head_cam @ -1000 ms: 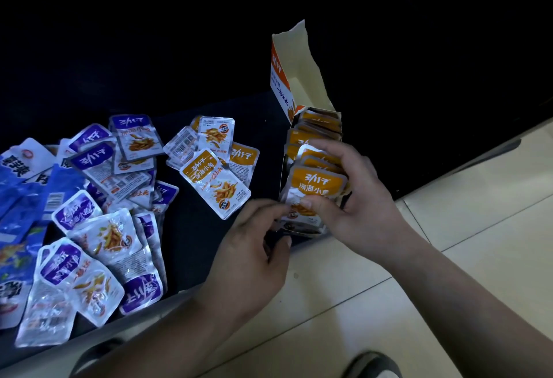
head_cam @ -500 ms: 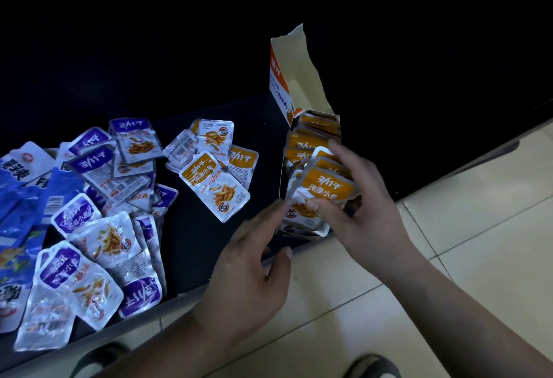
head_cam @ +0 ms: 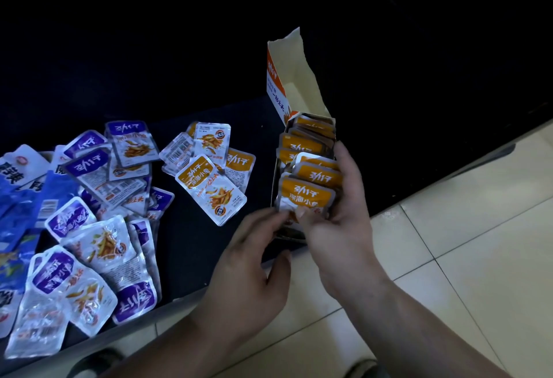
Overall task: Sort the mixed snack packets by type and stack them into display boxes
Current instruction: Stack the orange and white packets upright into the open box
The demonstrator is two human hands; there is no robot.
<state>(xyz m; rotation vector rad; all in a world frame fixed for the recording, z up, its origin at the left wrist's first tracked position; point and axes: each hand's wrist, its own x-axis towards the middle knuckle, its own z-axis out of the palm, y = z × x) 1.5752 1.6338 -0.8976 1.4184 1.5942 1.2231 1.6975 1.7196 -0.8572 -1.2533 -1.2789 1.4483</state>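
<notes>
While your R hand (head_cam: 338,228) pinches front orange foil packet (head_cam: 306,195) in orange-white cardboard display box (head_cam: 299,78), L hand (head_cam: 248,264) fingers only touching it, box looks near full; purple foil pkts (head_cam: 86,165) unsorted.

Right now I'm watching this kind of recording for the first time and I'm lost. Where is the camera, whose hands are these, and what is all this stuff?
There is no machine here. A person works with bare hands, and every picture comes from one camera worn on the head, looking forward and down. The right hand has its grip round the front orange packets, which stand in an open display box. The left hand touches their lower edge with its fingertips. On the dark surface lie a few loose orange packets, a heap of purple packets and, at the far left, blue bags. Pale floor tiles show at the lower right.
</notes>
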